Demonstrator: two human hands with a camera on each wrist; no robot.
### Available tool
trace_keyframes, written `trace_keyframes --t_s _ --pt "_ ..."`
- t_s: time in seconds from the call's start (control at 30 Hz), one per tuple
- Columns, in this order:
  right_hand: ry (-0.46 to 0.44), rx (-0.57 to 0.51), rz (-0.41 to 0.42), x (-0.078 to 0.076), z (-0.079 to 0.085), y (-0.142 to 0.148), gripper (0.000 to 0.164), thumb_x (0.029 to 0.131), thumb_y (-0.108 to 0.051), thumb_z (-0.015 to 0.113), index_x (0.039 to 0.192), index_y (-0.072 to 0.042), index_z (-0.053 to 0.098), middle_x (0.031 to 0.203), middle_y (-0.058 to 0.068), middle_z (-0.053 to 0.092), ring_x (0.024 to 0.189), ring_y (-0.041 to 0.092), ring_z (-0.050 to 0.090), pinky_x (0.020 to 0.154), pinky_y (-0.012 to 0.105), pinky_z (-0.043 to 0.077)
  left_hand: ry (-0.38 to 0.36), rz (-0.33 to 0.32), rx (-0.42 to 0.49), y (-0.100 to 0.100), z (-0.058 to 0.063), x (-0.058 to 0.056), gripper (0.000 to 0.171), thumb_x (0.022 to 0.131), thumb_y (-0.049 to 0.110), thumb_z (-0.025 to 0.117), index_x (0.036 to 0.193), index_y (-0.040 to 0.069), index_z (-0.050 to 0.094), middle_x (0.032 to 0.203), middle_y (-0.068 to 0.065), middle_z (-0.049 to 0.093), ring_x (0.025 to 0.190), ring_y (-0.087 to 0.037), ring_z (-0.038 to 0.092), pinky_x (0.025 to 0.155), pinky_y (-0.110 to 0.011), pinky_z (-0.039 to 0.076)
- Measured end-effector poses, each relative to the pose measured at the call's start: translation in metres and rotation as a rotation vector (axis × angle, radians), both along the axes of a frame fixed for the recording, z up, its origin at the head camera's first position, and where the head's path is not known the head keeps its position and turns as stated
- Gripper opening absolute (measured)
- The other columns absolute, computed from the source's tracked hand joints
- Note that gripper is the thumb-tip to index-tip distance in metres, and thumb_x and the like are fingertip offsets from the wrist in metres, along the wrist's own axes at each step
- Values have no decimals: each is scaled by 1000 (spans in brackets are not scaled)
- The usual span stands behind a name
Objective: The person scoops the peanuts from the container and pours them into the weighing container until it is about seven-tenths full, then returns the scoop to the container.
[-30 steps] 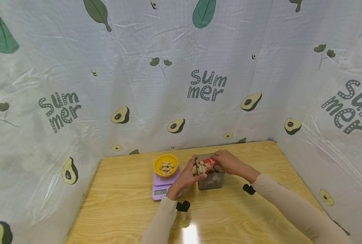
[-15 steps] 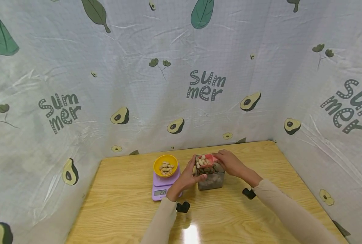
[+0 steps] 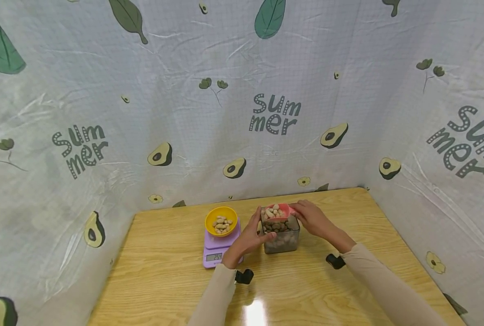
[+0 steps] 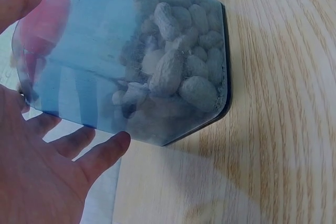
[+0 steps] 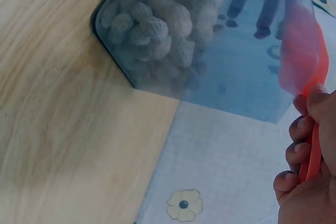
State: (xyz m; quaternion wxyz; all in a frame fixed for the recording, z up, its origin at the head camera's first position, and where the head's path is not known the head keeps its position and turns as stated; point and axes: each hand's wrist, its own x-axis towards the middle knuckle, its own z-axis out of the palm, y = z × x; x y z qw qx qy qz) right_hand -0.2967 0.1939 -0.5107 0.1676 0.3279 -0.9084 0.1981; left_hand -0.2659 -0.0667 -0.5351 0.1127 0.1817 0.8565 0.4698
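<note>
A see-through bluish-grey container (image 3: pixel 281 243) stands on the table, partly filled with unshelled peanuts (image 5: pixel 152 30). My left hand (image 3: pixel 250 236) holds its left side, the thumb on the near wall and the fingers along the side; the left wrist view has the container (image 4: pixel 94 51) between thumb and fingers. In my right hand (image 3: pixel 312 218) is the handle of a red scoop (image 3: pixel 285 208), heaped with peanuts and level over the container's opening. Fingers of the right hand (image 5: pixel 310 182) curl round that handle in the right wrist view.
Left of the container, a yellow bowl (image 3: pixel 210 227) holding several peanuts sits on a purple kitchen scale (image 3: pixel 214 243) with a lit display. White printed sheeting (image 3: pixel 193 149) rises behind the table and along both sides. Wooden tabletop (image 3: pixel 164 271) extends toward the front.
The red scoop has come up from among the peanuts, tilted at first and now level at the container's top. My right hand shifted slightly right; the left hand stays in place.
</note>
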Motion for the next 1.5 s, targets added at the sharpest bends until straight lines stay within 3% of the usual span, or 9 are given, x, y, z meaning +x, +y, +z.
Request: trace_keyframes --t_s 0.2,0.5,0.63,0.77,0.87,1.17,1.5 --pt "33 -18 18 0 15 5 23 97 -12 59 116 -2 65 95 10 66 89 28 62 79 46 51 9 5 -15 -1 1 0 109 82 67 64 159 32 -5 167 -9 5 151 -37 20 116 -59 30" --pt "80 -32 78 -1 35 8 22 98 -12 58 117 -5 65 104 11 67 95 29 63 83 48 51 12 16 -11 -3 4 -2 117 78 74 62 160 20 -2 168 -6 3 153 -33 14 121 -57 21" --pt "119 -27 101 -2 45 5 21 95 -9 61 115 -6 66 100 9 68 92 27 63 83 46 51 31 15 -12 -6 10 0 117 79 76 59 160 18 -1 167 -9 2 151 -38 18 119 -58 24" --pt "125 -15 100 -2 56 -1 18 96 -10 61 113 -6 65 95 7 66 86 23 61 77 42 51 56 22 9 -14 20 2 112 81 72 61 160 21 -1 167 -11 3 148 -41 25 117 -57 30" --pt "123 -5 93 -2 64 -7 19 98 -13 57 114 -5 65 96 8 66 85 23 61 76 41 51 96 44 48 -21 28 2 109 83 66 63 160 22 1 167 -10 5 150 -37 22 118 -53 29" --pt "112 -21 86 2 77 -29 23 99 -14 57 116 -1 64 101 12 67 92 28 62 82 45 52 202 82 85 -48 53 6 97 89 48 67 160 20 7 167 -11 8 147 -39 29 119 -51 27" --pt "102 -89 120 -7 71 -62 22 96 -13 60 114 -2 66 103 12 70 97 29 64 87 46 52 295 200 93 -81 58 6 88 89 29 70 158 15 19 164 -13 20 147 -37 31 119 -50 28"
